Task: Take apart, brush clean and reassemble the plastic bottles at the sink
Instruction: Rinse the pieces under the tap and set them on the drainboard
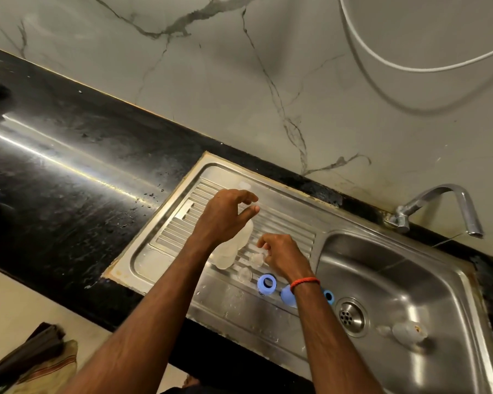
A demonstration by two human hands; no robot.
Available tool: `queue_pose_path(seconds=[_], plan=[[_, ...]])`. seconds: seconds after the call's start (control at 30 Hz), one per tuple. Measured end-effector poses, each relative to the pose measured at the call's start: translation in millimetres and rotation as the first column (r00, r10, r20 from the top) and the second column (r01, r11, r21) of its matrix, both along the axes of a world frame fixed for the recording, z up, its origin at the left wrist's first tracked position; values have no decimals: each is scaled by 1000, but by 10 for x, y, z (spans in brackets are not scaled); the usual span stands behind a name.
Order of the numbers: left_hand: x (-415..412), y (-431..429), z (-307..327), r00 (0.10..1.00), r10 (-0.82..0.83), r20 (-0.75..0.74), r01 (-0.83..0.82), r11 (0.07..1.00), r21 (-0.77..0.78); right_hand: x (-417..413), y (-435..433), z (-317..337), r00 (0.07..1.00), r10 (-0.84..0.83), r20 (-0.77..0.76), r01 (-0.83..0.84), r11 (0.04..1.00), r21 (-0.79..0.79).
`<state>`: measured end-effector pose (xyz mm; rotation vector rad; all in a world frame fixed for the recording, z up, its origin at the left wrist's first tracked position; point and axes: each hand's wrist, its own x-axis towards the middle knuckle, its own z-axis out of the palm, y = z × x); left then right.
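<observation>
Translucent plastic bottle (pixel 235 245) lay beneath the loose-fingered left hand (pixel 225 214); the right hand (pixel 282 257), lightly pinching a small clear part (pixel 258 258), could drop it.

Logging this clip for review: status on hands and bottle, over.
Left grip open, above bottle lying on drainboard. Right grip pinching clear teat. Blue ring and second teat loose close by, not reassembled.

Bottle (pixel 230 253) on the drainboard (pixel 177 231), ring (pixel 266 284) just before it, bottle part (pixel 409 331) in the basin (pixel 396 268) at right
</observation>
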<state>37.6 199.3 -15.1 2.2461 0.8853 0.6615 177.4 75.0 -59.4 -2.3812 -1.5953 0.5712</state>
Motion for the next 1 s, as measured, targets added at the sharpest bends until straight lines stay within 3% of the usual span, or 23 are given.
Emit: queue_pose_path(seconds=[0.4,0.67,1.0], plan=[[757,-442,243,983,-181,16,178,977,115,683,-614,809,967,-255,-2,252,956,149],[1423,-1007,350,940,-340,-31,341,931,127,1202,-1314,971,944,-328,-23,327,929,175],[1904,-1524,-4,884,-442,-153,455,888,68,1709,-1919,411,898,-411,-154,414,910,-19]])
